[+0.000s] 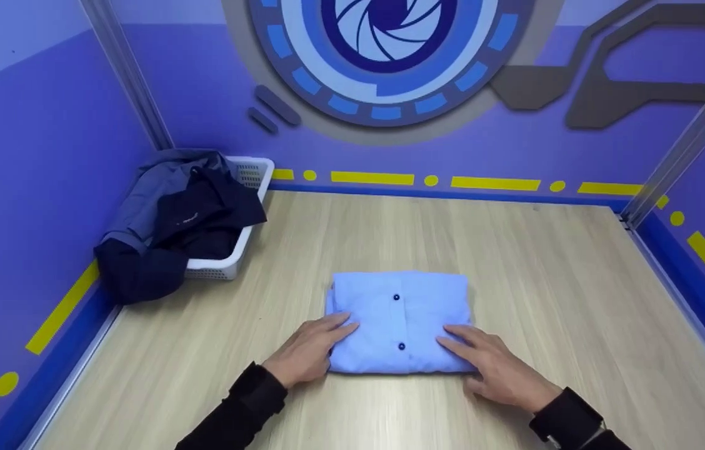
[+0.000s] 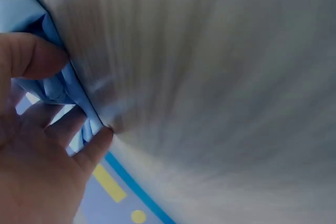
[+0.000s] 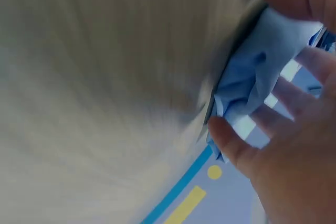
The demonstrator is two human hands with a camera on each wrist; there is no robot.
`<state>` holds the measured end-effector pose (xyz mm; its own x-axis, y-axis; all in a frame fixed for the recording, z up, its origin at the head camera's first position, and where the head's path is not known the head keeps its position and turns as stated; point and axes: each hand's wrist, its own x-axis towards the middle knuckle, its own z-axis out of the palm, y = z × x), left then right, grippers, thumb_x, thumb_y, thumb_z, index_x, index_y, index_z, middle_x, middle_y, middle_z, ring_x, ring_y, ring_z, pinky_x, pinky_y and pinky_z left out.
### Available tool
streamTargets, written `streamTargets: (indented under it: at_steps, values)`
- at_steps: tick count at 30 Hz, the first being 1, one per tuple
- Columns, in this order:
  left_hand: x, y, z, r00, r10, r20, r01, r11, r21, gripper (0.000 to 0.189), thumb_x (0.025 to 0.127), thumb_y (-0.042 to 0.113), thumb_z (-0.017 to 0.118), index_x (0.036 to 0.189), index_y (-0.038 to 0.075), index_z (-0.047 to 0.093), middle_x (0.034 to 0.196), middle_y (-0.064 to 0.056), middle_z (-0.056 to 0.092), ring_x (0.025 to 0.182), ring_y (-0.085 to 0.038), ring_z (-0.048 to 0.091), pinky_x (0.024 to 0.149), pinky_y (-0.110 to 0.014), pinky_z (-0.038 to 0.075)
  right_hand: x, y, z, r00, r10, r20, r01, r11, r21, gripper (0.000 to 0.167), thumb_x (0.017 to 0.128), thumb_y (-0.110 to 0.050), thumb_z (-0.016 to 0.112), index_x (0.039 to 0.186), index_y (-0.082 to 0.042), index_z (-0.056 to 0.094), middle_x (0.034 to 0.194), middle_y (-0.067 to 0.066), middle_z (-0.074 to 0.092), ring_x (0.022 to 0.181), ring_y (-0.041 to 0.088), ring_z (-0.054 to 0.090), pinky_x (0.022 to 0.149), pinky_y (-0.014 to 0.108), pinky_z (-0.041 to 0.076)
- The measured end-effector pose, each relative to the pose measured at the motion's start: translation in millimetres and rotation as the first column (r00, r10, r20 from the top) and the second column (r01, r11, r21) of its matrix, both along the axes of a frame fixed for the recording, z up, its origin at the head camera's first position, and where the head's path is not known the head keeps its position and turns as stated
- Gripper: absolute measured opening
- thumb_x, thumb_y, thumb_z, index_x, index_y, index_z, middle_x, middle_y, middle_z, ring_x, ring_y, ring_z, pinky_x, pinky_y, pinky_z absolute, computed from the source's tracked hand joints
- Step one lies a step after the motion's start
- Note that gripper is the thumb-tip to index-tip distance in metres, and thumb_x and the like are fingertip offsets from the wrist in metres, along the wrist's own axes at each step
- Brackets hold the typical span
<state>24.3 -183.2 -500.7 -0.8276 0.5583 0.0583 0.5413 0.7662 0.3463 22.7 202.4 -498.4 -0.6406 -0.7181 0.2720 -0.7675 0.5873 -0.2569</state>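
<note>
A light blue button-up shirt (image 1: 371, 306), folded into a flat rectangle, lies on the table with two dark buttons showing on its front. My left hand (image 1: 307, 350) rests on its left edge, fingertips on top and thumb near the lower left corner. On the opposite edge rests my right hand (image 1: 502, 369), its fingers spread over the cloth and its thumb by the lower right corner. Both wrist views show the fingers extended along the shirt's side folds, the left hand (image 2: 42, 161) and the right hand (image 3: 294, 150) touching the cloth without curling round it.
A white plastic basket (image 1: 241, 250) stands at the back left, heaped with dark and grey-blue garments (image 1: 202, 206) that hang over its side. Purple-blue walls (image 1: 46, 156) with metal corner posts border the wooden table (image 1: 552, 269) at left, back and right.
</note>
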Motion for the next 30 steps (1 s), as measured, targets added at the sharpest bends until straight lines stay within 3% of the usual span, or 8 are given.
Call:
streamTargets:
  at_steps: [6, 9, 13, 17, 22, 24, 28, 30]
  values:
    - [15.5, 21.0, 16.5, 0.996, -0.034, -0.088, 0.017, 0.983, -0.182, 0.064, 0.085, 0.006, 0.068, 0.148, 0.003, 0.055, 0.145, -0.022, 0.057, 0.130, -0.033, 0.059, 0.104, -0.046, 0.050, -4.7, -6, 2.2, 0.989, -0.128, -0.069, 0.124, 0.990, -0.064, 0.066, 0.071, 0.008, 0.078, 0.135, 0.001, 0.065, 0.140, 0.026, 0.056, 0.130, 0.047, 0.052, 0.095, 0.065, 0.045]
    - [30.5, 42.4, 29.1, 0.974, -0.085, -0.210, -0.004, 0.920, -0.393, 0.063, 0.082, 0.023, 0.074, 0.138, -0.001, 0.062, 0.121, -0.022, 0.069, 0.102, -0.028, 0.070, 0.082, -0.038, 0.058, -3.5, -10, 5.6, 0.979, -0.185, -0.083, 0.179, 0.981, -0.081, 0.061, 0.072, 0.007, 0.079, 0.132, 0.004, 0.064, 0.136, 0.028, 0.057, 0.127, 0.048, 0.052, 0.095, 0.066, 0.045]
    - [51.2, 74.2, 33.7, 0.923, -0.159, -0.349, -0.085, 0.803, -0.590, 0.031, 0.081, 0.040, 0.077, 0.089, 0.011, 0.076, 0.076, -0.002, 0.068, 0.063, -0.014, 0.061, 0.050, -0.030, 0.049, 1.9, -17, 9.3, 0.978, -0.176, -0.115, 0.164, 0.981, -0.107, 0.052, 0.074, 0.002, 0.079, 0.125, 0.003, 0.067, 0.130, 0.025, 0.059, 0.123, 0.043, 0.056, 0.096, 0.061, 0.047]
    - [65.1, 101.3, 27.9, 0.880, -0.213, -0.426, -0.126, 0.759, -0.639, 0.036, 0.083, 0.040, 0.075, 0.055, 0.025, 0.059, 0.056, 0.010, 0.052, 0.048, -0.008, 0.046, 0.041, -0.029, 0.036, 9.3, -23, 11.0, 0.989, -0.082, -0.124, 0.066, 0.989, -0.133, 0.045, 0.076, -0.003, 0.081, 0.120, -0.004, 0.071, 0.124, 0.014, 0.063, 0.115, 0.028, 0.060, 0.091, 0.047, 0.053]
    - [65.5, 131.3, 21.7, 0.863, -0.277, -0.422, -0.045, 0.791, -0.610, 0.046, 0.092, 0.059, 0.064, 0.056, 0.030, 0.062, 0.057, 0.012, 0.056, 0.047, -0.008, 0.048, 0.042, -0.028, 0.040, 16.6, -28, 10.9, 0.999, 0.010, -0.036, -0.015, 0.989, -0.149, 0.039, 0.081, 0.001, 0.078, 0.119, -0.006, 0.071, 0.115, 0.003, 0.062, 0.099, 0.011, 0.061, 0.079, 0.032, 0.056]
    - [61.1, 142.9, 20.5, 0.887, -0.273, -0.373, 0.017, 0.826, -0.564, 0.052, 0.094, 0.065, 0.059, 0.058, 0.029, 0.064, 0.057, 0.011, 0.058, 0.048, -0.008, 0.051, 0.043, -0.027, 0.044, 18.3, -28, 10.3, 1.000, 0.020, -0.002, -0.021, 0.989, -0.145, 0.038, 0.085, 0.003, 0.074, 0.122, -0.005, 0.071, 0.113, 0.001, 0.062, 0.094, 0.007, 0.060, 0.076, 0.028, 0.055]
    - [49.3, 165.0, 24.5, 0.984, -0.140, -0.114, 0.084, 0.915, -0.394, 0.050, 0.100, 0.055, 0.058, 0.067, 0.019, 0.068, 0.059, 0.004, 0.060, 0.055, -0.012, 0.060, 0.050, -0.029, 0.051, 18.7, -26, 9.0, 0.999, 0.026, 0.035, -0.020, 0.988, -0.156, 0.037, 0.092, 0.006, 0.065, 0.128, -0.003, 0.069, 0.113, 0.001, 0.063, 0.091, 0.004, 0.058, 0.073, 0.025, 0.053]
    - [43.3, 174.9, 29.2, 0.998, -0.045, 0.041, 0.055, 0.950, -0.306, 0.046, 0.100, 0.049, 0.061, 0.069, 0.015, 0.068, 0.062, 0.001, 0.061, 0.060, -0.014, 0.063, 0.056, -0.029, 0.053, 17.4, -23, 8.4, 0.998, 0.013, 0.063, -0.002, 0.985, -0.175, 0.035, 0.095, 0.005, 0.063, 0.130, -0.002, 0.068, 0.113, 0.001, 0.064, 0.091, 0.003, 0.058, 0.074, 0.025, 0.053]
